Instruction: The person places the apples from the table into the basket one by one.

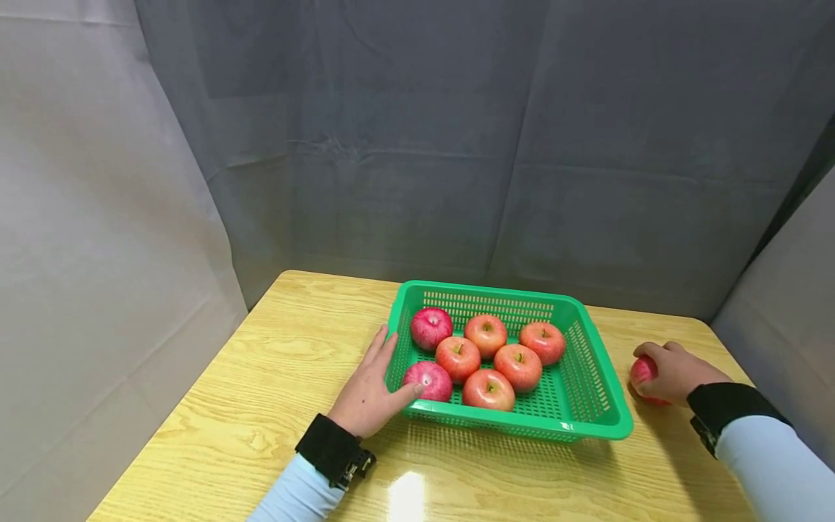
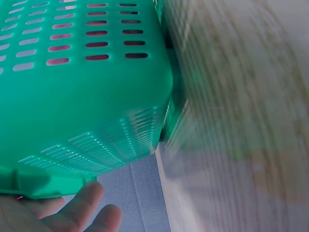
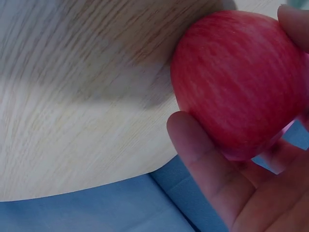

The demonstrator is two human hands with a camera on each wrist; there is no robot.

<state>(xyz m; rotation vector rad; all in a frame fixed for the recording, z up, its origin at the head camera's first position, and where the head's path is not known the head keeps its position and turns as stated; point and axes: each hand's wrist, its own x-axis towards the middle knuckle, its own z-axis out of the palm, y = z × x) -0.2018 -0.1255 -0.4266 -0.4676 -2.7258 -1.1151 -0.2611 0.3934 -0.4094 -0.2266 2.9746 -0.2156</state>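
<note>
A green plastic basket with slotted walls holds several apples, some deep pink, such as the front-left apple, others paler orange-red, such as the middle apple. My left hand rests at the basket's front-left corner, fingers extended along the left rim and thumb by the front rim. In the left wrist view its fingertips lie beside the basket rim. Off to the right, my right hand grips a red apple between thumb and fingers, low at the tabletop; I cannot tell whether it touches the wood.
The basket stands on a wood-grain table with a rounded far edge. A dark grey cloth hangs behind it, and paler cloth hangs at both sides. The table's right edge is close to my right hand.
</note>
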